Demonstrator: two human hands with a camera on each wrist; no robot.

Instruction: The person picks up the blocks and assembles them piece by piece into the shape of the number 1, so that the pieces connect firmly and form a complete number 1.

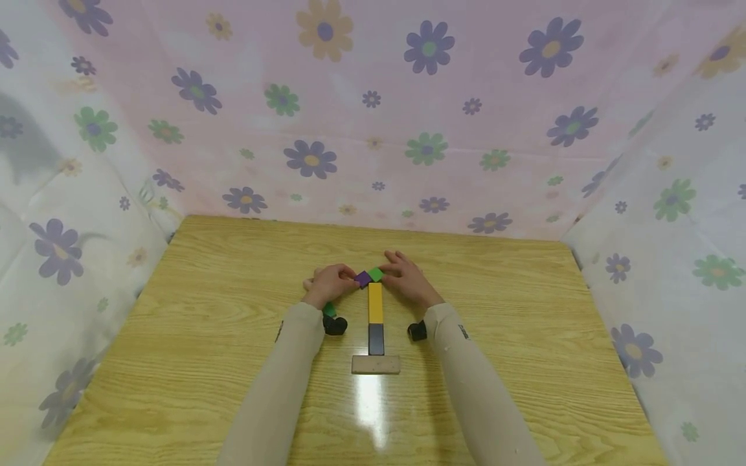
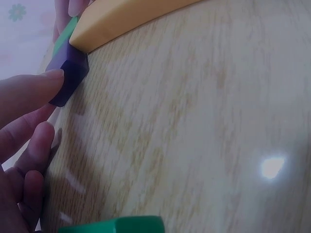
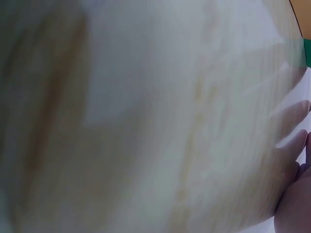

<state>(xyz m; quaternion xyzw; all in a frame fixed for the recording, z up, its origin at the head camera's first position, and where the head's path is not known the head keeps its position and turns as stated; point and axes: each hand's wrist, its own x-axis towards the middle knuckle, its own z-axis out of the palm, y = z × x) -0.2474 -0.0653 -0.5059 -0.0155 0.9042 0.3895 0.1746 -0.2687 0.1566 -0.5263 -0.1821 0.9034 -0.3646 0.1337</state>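
Observation:
My left hand [image 1: 331, 285] pinches a purple block [image 1: 362, 279]. The left wrist view shows the thumb pressed on the near face of the purple block [image 2: 73, 73] and the other fingers behind it. At the green block [image 1: 375, 275], the thumb and index finger of my right hand [image 1: 405, 279] grip its right side, while the other fingers spread away. The green and purple blocks meet at the far end of a long yellow block [image 1: 375, 303]. Below it in line lie a black block [image 1: 375, 340] and a crosswise wooden block [image 1: 375, 365].
A darker green block [image 1: 330, 309] lies beside the left wrist, partly hidden by the arm. Part of a pale wooden piece [image 1: 307, 283] shows behind the left hand. Black wrist cameras hang near both cuffs. Flowered cloth [image 1: 373, 129] surrounds the wooden table [image 1: 501, 362].

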